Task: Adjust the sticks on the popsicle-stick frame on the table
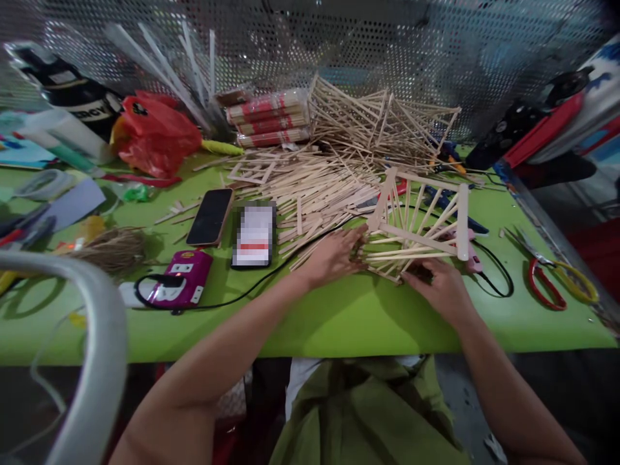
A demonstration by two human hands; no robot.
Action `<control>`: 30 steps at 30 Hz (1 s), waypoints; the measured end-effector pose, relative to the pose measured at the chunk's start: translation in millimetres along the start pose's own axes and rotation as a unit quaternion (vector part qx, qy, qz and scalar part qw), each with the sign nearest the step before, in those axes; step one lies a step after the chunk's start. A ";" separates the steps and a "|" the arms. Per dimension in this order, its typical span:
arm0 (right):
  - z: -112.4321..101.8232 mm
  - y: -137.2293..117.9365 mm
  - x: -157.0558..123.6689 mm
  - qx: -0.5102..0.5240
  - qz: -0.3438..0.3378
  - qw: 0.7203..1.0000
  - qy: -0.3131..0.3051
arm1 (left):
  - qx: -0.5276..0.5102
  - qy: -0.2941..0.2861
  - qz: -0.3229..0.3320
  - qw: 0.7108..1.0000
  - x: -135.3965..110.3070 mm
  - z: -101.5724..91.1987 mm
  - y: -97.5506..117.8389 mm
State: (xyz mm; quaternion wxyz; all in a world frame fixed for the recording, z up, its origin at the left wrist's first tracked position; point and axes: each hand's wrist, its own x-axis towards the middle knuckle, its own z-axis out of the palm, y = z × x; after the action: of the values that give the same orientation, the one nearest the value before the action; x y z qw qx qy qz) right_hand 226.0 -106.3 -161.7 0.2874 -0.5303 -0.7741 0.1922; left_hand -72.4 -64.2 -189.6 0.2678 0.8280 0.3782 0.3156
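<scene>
Between my two hands stands a box-shaped frame of thin wooden sticks (414, 242), with flat popsicle-type sticks forming its upper square. My left hand (336, 255) grips its left lower side, the fingertips partly hidden by shadow and sticks. At the lower right edge, my right hand (438, 284) has its fingers closed on the frame's base. Beyond the frame spreads a pile of loose wooden sticks (310, 181). A pink glue gun (472, 258) lies just right of the frame, mostly hidden behind it, its black cord running off nearby.
Red-and-yellow-handled scissors (547, 294) lie at the right. Two phones (209, 218) and a purple power strip (186, 278) sit left of my hands. Stick frames (382, 123), packaged sticks (274, 116) and a red plastic bag (155, 132) stand at the back. A pale curved tube (109, 329) crosses the lower left.
</scene>
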 end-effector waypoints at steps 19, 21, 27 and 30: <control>0.2 13.5 1.1 -0.010 0.083 0.994 0.067 | -0.101 -0.038 -0.094 0.990 3.4 -18.7 23.4; 0.9 14.4 0.8 -0.010 0.082 0.994 0.071 | -0.082 -0.005 -0.090 0.992 4.0 -17.7 20.9; 0.4 15.7 0.6 -0.018 0.088 0.994 0.061 | 0.002 0.048 -0.045 0.998 4.9 -10.8 8.6; -0.2 14.5 1.2 -0.014 0.092 0.994 0.058 | 0.004 0.035 -0.042 0.999 6.3 -5.0 2.8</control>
State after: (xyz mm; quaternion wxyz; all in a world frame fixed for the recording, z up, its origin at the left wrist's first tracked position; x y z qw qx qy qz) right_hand 236.1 -100.0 -170.0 0.3052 -0.6136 -0.7068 0.1756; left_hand -71.5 -59.8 -182.4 0.2638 0.8011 0.4229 0.3313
